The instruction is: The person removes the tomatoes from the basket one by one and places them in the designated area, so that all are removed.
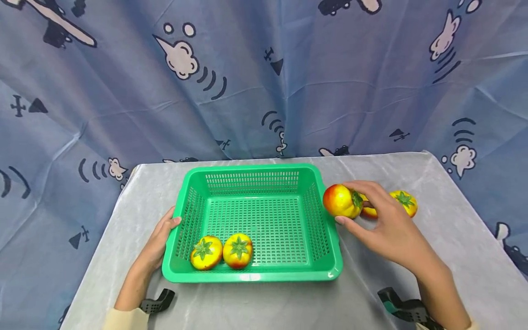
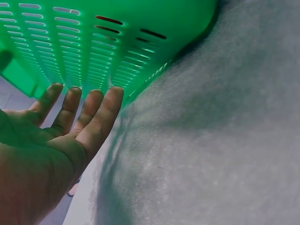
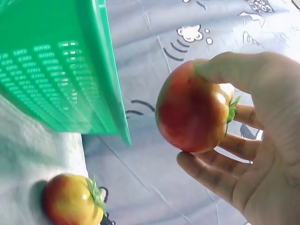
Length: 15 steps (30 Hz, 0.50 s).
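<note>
A green plastic basket [image 1: 255, 277] with slotted walls stands on the table. My left hand [image 1: 158, 238] grips its left rim, thumb over the edge; in the left wrist view the fingers [image 2: 101, 117] touch the outer wall. Two yellow-red persimmons lie inside at the front left, one persimmon [image 1: 206, 253] beside another persimmon [image 1: 238, 251]. Just outside the right rim, my right hand [image 1: 387, 224] holds a persimmon [image 3: 192, 110] between thumb and fingers, raised above the table. Behind that hand sit a persimmon [image 1: 404, 202] and another, partly hidden persimmon [image 1: 369, 211].
A pale grey cover lies over the table [image 1: 288, 307]. Behind it hangs a blue patterned curtain [image 1: 247, 82], close to the table's back edge. Each wrist wears a dark band, one of them a wrist strap [image 1: 158, 301] on the left arm.
</note>
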Each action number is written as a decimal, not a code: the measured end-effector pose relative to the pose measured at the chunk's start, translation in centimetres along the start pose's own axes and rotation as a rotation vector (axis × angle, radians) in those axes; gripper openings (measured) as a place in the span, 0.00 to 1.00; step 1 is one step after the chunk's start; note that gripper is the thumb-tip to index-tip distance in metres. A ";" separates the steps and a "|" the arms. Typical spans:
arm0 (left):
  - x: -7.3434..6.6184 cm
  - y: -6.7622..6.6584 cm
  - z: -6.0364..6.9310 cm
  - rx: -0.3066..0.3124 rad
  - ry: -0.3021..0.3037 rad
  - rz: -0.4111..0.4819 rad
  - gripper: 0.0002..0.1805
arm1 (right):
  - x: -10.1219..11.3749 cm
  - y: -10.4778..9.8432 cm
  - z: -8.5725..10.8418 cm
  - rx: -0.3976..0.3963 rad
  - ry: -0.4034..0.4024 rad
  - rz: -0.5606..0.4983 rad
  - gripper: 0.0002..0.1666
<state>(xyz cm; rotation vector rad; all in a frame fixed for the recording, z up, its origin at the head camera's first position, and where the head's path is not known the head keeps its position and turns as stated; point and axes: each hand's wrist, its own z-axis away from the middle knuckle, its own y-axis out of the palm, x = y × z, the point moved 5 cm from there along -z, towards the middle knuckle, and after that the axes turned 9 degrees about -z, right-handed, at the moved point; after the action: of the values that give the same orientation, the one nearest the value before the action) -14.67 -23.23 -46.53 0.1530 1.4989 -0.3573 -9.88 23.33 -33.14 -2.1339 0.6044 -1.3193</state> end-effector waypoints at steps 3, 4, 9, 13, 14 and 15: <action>0.0 0.0 -0.1 0.000 0.005 0.001 0.34 | -0.6 -0.3 0.0 -0.021 -0.003 0.025 0.43; 0.0 -0.1 -0.1 -0.005 0.004 -0.002 0.34 | -0.8 -0.4 0.0 -0.023 -0.004 0.034 0.43; 0.0 -0.4 0.0 -0.024 -0.006 -0.023 0.33 | -1.8 -0.3 -0.1 -0.004 0.001 0.053 0.42; 0.1 -0.3 0.0 -0.013 -0.004 -0.027 0.34 | -2.5 -0.3 -0.2 0.011 0.014 0.071 0.41; 0.1 -0.3 0.0 -0.010 -0.004 -0.027 0.34 | -2.6 -0.3 -0.3 0.016 0.021 0.075 0.41; 0.1 -0.2 0.0 -0.011 -0.005 -0.028 0.34 | -2.7 -0.3 -0.3 0.018 0.029 0.080 0.41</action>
<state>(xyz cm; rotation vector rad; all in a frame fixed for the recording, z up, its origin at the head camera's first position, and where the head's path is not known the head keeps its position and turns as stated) -14.78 -23.43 -46.56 0.1225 1.4993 -0.3716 -11.30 25.19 -34.61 -2.0575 0.6795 -1.3093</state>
